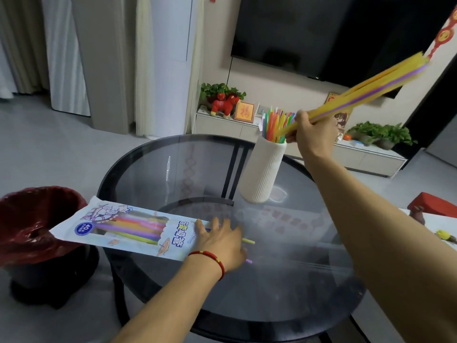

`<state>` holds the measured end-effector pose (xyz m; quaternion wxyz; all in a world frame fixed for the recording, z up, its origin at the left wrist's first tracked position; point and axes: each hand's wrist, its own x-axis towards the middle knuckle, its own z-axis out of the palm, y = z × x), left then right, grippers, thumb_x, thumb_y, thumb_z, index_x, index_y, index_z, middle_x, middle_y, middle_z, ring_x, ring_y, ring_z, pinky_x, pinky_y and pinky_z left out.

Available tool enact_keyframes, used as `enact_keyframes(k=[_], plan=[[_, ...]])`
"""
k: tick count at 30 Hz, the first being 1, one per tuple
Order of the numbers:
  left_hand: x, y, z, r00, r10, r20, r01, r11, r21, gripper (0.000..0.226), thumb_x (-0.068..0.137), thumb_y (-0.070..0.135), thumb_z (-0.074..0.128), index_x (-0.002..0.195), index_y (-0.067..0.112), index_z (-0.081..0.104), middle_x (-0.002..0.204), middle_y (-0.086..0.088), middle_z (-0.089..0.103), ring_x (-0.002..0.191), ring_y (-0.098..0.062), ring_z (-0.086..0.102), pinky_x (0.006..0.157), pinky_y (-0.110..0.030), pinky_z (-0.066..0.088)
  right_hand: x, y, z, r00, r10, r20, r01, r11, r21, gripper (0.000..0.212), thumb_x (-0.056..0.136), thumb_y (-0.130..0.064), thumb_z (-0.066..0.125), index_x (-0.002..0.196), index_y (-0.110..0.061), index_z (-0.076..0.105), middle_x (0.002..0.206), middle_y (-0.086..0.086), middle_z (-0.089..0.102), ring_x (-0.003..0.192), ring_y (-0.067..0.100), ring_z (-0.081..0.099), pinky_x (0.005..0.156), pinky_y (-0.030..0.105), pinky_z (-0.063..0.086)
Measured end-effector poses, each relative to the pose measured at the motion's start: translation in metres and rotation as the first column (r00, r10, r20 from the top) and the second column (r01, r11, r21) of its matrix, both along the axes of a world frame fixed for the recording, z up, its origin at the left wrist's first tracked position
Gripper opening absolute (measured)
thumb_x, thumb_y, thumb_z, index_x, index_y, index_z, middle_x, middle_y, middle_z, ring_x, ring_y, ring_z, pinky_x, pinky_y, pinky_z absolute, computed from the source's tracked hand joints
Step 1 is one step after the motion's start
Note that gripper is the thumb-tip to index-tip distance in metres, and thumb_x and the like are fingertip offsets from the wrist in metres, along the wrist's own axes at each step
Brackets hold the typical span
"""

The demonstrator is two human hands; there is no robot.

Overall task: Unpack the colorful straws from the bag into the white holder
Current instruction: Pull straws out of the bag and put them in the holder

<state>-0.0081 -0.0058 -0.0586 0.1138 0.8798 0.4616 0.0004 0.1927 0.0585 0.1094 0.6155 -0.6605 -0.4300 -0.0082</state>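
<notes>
A white ribbed holder stands on the round glass table, with several colourful straws upright in it. My right hand grips a bundle of yellow and purple straws, their lower ends at the holder's mouth and their tops slanting up to the right. The straw bag lies flat at the table's left edge with more straws inside. My left hand rests on the bag's open end, fingers spread. A yellow and a purple straw tip poke out past that hand.
A dark red-lined bin stands left of the table, under the bag's far end. A red box sits at the right edge. Behind the table are a low white cabinet with plants and a wall TV.
</notes>
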Motion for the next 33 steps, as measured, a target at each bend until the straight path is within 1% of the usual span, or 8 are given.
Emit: enact_keyframes(k=[3,6,9,13,19,25,31,33], plan=[[0.000,0.002,0.001,1.000,0.004,0.008,-0.004,1.000,-0.005,0.046,0.096,0.046,0.045,0.139,0.028,0.044,0.146,-0.006,0.041,0.138,-0.032,0.030,0.112,-0.064,0.016,-0.004,0.015,0.003,0.990,-0.051,0.129,0.057,0.998,-0.041,0.049,0.093,-0.022,0.057,0.044,-0.017,0.054,0.031,-0.010,0.052,0.041,0.006,0.061,0.051,0.001,0.043],[0.001,0.002,0.001,1.000,-0.003,-0.005,0.003,1.000,-0.007,0.051,0.094,0.054,0.047,0.138,0.029,0.043,0.146,-0.005,0.041,0.138,-0.032,0.029,0.111,-0.063,0.016,-0.004,0.023,0.008,0.975,-0.032,0.219,0.057,0.992,-0.111,0.042,0.094,-0.019,0.057,0.055,-0.006,0.067,0.040,-0.004,0.063,0.039,0.003,0.063,0.046,0.018,0.056],[0.001,0.001,0.001,1.000,-0.006,-0.024,0.006,1.000,0.000,0.053,0.093,0.056,0.047,0.139,0.028,0.042,0.145,-0.006,0.040,0.137,-0.032,0.029,0.111,-0.064,0.017,-0.011,0.027,0.013,0.966,-0.048,0.254,0.094,0.980,-0.173,0.036,0.095,-0.018,0.056,0.075,0.006,0.073,0.065,0.024,0.073,0.052,0.031,0.072,0.052,0.040,0.063],[0.002,0.000,0.003,1.000,-0.001,-0.018,0.001,1.000,-0.003,0.052,0.093,0.053,0.047,0.138,0.027,0.043,0.145,-0.007,0.040,0.137,-0.032,0.029,0.111,-0.064,0.016,-0.013,0.029,0.010,0.952,-0.059,0.301,0.123,0.972,-0.201,0.021,0.088,-0.008,0.056,0.083,0.008,0.068,0.077,0.032,0.069,0.072,0.048,0.071,0.065,0.057,0.062],[0.003,0.000,0.002,1.000,0.012,-0.005,-0.013,1.000,-0.010,0.048,0.094,0.051,0.047,0.135,0.026,0.045,0.142,-0.007,0.040,0.136,-0.032,0.029,0.111,-0.065,0.013,-0.018,0.028,0.000,0.934,0.021,0.356,0.083,0.957,-0.277,0.017,0.089,-0.010,0.056,0.099,-0.001,0.064,0.078,0.020,0.070,0.069,0.039,0.072,0.063,0.051,0.064],[0.002,0.001,0.003,1.000,0.002,-0.021,-0.002,1.000,-0.021,0.048,0.095,0.051,0.045,0.135,0.025,0.043,0.144,-0.008,0.039,0.137,-0.033,0.029,0.111,-0.066,0.013,-0.014,0.031,0.011,0.974,0.018,0.225,0.064,0.934,-0.353,0.024,0.085,-0.019,0.068,0.105,-0.007,0.064,0.083,0.008,0.069,0.083,0.035,0.073,0.073,0.046,0.064],[0.002,0.001,0.004,0.999,-0.002,-0.036,0.001,1.000,-0.022,0.046,0.096,0.049,0.041,0.135,0.023,0.042,0.144,-0.009,0.038,0.136,-0.034,0.030,0.111,-0.067,0.016,-0.014,0.031,0.029,0.991,0.009,0.134,0.032,0.954,-0.298,0.036,0.084,-0.043,0.067,0.086,-0.007,0.064,0.075,0.011,0.063,0.065,0.028,0.063,0.067,0.047,0.062],[0.002,0.001,0.005,0.999,-0.007,-0.045,0.006,1.000,-0.024,0.047,0.097,0.050,0.040,0.136,0.023,0.042,0.145,-0.009,0.038,0.136,-0.034,0.031,0.111,-0.068,0.016,-0.013,0.031,0.037,0.990,-0.026,0.136,0.058,0.969,-0.241,0.042,0.085,-0.048,0.065,0.091,-0.006,0.063,0.079,0.010,0.063,0.070,0.030,0.065,0.075,0.050,0.063]])
